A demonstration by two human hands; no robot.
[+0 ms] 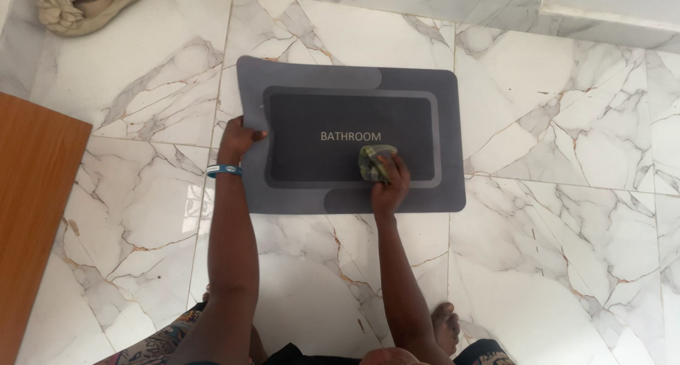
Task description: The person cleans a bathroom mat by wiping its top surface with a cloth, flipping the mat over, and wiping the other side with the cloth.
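**Mat held flat and rubbed with a cloth**

A dark grey bath mat [350, 135] was laid flat on the marble floor [567, 252]. Its left edge was pinned by the left hand [237, 140], fingers curled over the rim, probably so that it would not slide. A crumpled green checked cloth [375, 162] was pressed onto the mat's middle by the right hand [392, 184], fingers closed on it. A beige bundle of fabric [85, 5] lay well apart in the far corner, and a brown wooden panel [32, 216] stood at the left; neither stood in the way.
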